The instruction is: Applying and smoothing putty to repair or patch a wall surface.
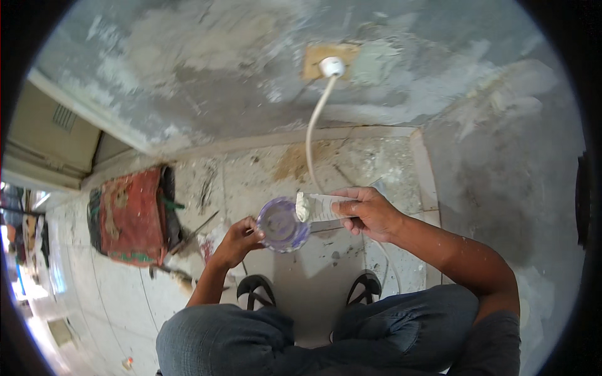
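In the head view, the left hand (241, 240) grips a purple bowl (295, 243) above the floor (119, 297); apart from it, the right hand (371, 214) pinches a scraper (323, 208) bearing white paste (302, 207) (seemingly scooped, not yet spread).

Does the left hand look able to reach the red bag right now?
Probably not straight away: the left hand is holding the purple bowl by its side, so it would likely need to let go first. The thin rod beside the red bag looks too low to block the way.
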Action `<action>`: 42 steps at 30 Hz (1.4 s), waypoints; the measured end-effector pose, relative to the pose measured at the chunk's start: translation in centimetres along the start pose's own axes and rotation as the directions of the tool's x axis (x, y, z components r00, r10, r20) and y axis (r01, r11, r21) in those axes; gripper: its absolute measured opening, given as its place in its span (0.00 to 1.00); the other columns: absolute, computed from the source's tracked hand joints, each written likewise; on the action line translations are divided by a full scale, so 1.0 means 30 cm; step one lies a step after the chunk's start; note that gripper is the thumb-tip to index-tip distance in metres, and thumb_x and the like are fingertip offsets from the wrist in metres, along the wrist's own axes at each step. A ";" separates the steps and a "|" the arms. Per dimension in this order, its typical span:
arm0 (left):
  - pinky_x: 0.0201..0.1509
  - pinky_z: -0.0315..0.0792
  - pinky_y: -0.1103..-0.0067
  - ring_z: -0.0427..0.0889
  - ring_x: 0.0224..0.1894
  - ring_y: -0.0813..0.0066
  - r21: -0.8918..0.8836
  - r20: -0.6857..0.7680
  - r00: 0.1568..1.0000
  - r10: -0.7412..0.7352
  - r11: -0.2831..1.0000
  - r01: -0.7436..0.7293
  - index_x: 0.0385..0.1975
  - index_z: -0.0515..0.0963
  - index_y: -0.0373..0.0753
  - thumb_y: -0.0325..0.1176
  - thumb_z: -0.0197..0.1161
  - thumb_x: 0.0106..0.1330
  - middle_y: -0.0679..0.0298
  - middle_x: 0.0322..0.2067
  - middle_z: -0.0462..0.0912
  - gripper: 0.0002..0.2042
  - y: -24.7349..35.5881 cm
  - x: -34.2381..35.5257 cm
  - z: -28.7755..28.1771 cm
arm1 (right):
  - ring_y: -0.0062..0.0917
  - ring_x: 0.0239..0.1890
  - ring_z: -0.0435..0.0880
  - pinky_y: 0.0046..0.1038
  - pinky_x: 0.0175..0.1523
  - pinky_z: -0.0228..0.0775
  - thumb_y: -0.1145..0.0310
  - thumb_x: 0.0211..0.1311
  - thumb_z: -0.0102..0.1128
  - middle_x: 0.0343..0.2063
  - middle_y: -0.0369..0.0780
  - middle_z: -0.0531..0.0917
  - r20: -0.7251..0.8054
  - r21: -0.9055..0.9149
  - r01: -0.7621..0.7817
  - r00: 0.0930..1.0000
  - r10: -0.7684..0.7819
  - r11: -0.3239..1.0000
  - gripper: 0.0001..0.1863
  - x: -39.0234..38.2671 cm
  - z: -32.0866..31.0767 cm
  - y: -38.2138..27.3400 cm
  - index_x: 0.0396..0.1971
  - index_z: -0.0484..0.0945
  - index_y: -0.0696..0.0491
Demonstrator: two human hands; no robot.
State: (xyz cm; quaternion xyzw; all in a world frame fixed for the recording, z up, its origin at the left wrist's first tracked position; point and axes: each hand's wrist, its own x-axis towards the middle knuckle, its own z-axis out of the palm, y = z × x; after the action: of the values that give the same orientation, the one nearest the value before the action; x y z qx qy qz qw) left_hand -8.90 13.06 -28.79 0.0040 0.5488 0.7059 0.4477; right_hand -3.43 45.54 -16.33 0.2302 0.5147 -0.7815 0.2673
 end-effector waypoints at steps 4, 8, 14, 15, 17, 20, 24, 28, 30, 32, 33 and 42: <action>0.48 0.81 0.70 0.76 0.40 0.77 0.098 -0.083 0.996 -0.044 0.994 0.053 0.31 0.71 0.38 0.30 0.61 0.68 0.68 0.34 0.73 0.06 0.015 0.024 0.029 | 0.18 0.21 0.77 0.20 0.22 0.70 0.74 0.63 0.58 0.31 0.39 0.80 -0.133 -0.087 0.200 0.969 -0.210 0.976 0.22 -0.107 -0.087 -0.125 0.58 0.71 0.60; 0.43 0.83 0.71 0.78 0.36 0.77 0.260 -0.156 0.985 -0.077 0.959 0.116 0.31 0.70 0.35 0.31 0.59 0.69 0.67 0.30 0.74 0.08 -0.026 0.041 0.000 | 0.18 0.22 0.77 0.21 0.25 0.72 0.75 0.64 0.58 0.33 0.40 0.81 -0.317 -0.128 0.453 0.824 -0.470 0.882 0.20 -0.113 -0.152 -0.249 0.55 0.72 0.59; 0.40 0.81 0.73 0.83 0.37 0.68 0.526 -0.299 0.953 -0.049 0.825 0.208 0.39 0.75 0.31 0.38 0.63 0.67 0.58 0.33 0.82 0.14 0.014 0.037 -0.049 | 0.18 0.23 0.77 0.20 0.26 0.71 0.75 0.63 0.58 0.34 0.41 0.81 -0.294 -0.116 0.665 0.686 -0.665 0.738 0.18 -0.088 -0.106 -0.403 0.53 0.72 0.59; 0.39 0.80 0.71 0.84 0.38 0.64 0.762 -0.267 0.950 0.163 0.640 0.104 0.41 0.76 0.30 0.39 0.64 0.65 0.55 0.36 0.83 0.16 0.048 0.028 -0.060 | 0.18 0.23 0.78 0.20 0.25 0.71 0.75 0.63 0.57 0.34 0.41 0.81 -0.294 -0.105 0.679 0.677 -0.675 0.727 0.18 -0.090 -0.102 -0.419 0.53 0.72 0.60; 0.38 0.78 0.68 0.85 0.40 0.57 0.920 -0.189 0.892 0.410 0.391 0.015 0.43 0.77 0.30 0.40 0.68 0.61 0.50 0.41 0.84 0.19 0.114 -0.003 -0.064 | 0.18 0.23 0.78 0.19 0.25 0.71 0.76 0.63 0.58 0.34 0.41 0.81 -0.289 -0.045 0.689 0.684 -0.670 0.723 0.17 -0.072 -0.106 -0.437 0.52 0.72 0.61; 0.50 0.77 0.69 0.81 0.49 0.61 0.864 -0.080 0.932 0.353 0.491 -0.112 0.48 0.74 0.32 0.36 0.65 0.64 0.54 0.46 0.81 0.18 0.393 -0.060 0.109 | 0.18 0.24 0.79 0.18 0.24 0.72 0.76 0.63 0.57 0.34 0.41 0.81 -0.283 0.031 0.700 0.690 -0.666 0.713 0.16 -0.062 -0.164 -0.444 0.50 0.73 0.63; 0.54 0.74 0.73 0.78 0.52 0.71 0.867 0.162 0.940 0.299 0.411 -0.281 0.49 0.73 0.34 0.36 0.60 0.68 0.60 0.47 0.79 0.15 0.696 -0.091 0.374 | 0.18 0.25 0.80 0.17 0.27 0.78 0.74 0.64 0.53 0.33 0.42 0.81 -0.176 0.112 0.669 0.741 -0.648 0.735 0.14 -0.024 -0.224 -0.446 0.48 0.75 0.64; 0.55 0.74 0.74 0.78 0.52 0.71 0.727 0.201 0.949 0.244 0.612 -0.311 0.50 0.73 0.33 0.40 0.57 0.71 0.59 0.47 0.78 0.17 0.757 0.074 0.555 | 0.14 0.24 0.79 0.11 0.27 0.76 0.71 0.66 0.51 0.33 0.41 0.81 -0.146 0.133 0.576 0.816 -0.559 0.807 0.16 -0.006 -0.222 -0.478 0.49 0.75 0.63; 0.55 0.75 0.73 0.78 0.52 0.70 0.527 0.162 0.929 0.334 0.766 -0.368 0.51 0.72 0.31 0.42 0.55 0.72 0.57 0.48 0.78 0.19 0.719 0.196 0.645 | 0.16 0.23 0.79 0.13 0.28 0.79 0.70 0.66 0.47 0.32 0.43 0.81 -0.149 0.146 0.565 0.824 -0.547 0.812 0.18 -0.025 -0.208 -0.505 0.49 0.74 0.66; 0.56 0.74 0.72 0.77 0.53 0.69 0.307 0.082 0.914 0.397 0.863 -0.402 0.54 0.70 0.30 0.43 0.54 0.73 0.55 0.49 0.77 0.21 0.659 0.289 0.749 | 0.16 0.23 0.79 0.13 0.28 0.79 0.69 0.67 0.46 0.31 0.44 0.81 -0.145 0.191 0.589 0.808 -0.571 0.785 0.18 -0.020 -0.202 -0.512 0.48 0.73 0.67; 0.57 0.73 0.72 0.76 0.54 0.69 0.176 0.022 0.920 0.392 0.904 -0.389 0.55 0.68 0.29 0.43 0.53 0.73 0.54 0.50 0.77 0.22 0.633 0.327 0.792 | 0.16 0.23 0.79 0.13 0.28 0.79 0.69 0.67 0.44 0.31 0.44 0.81 -0.152 0.235 0.605 0.796 -0.586 0.761 0.18 -0.009 -0.204 -0.515 0.47 0.73 0.68; 0.56 0.74 0.70 0.75 0.56 0.65 -0.371 -0.247 0.821 0.514 0.733 -0.570 0.53 0.70 0.29 0.41 0.56 0.71 0.52 0.52 0.75 0.21 0.597 0.530 0.893 | 0.21 0.22 0.81 0.16 0.24 0.80 0.67 0.68 0.43 0.27 0.46 0.81 -0.007 0.439 0.564 0.781 -0.625 0.700 0.17 0.071 -0.289 -0.537 0.40 0.72 0.69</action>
State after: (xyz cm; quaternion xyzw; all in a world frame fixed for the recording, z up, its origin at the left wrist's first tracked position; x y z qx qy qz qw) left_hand -16.36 43.89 -11.93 0.0206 0.3819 0.9072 0.1755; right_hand -14.86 58.46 -9.86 0.0466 0.3614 -0.9310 -0.0193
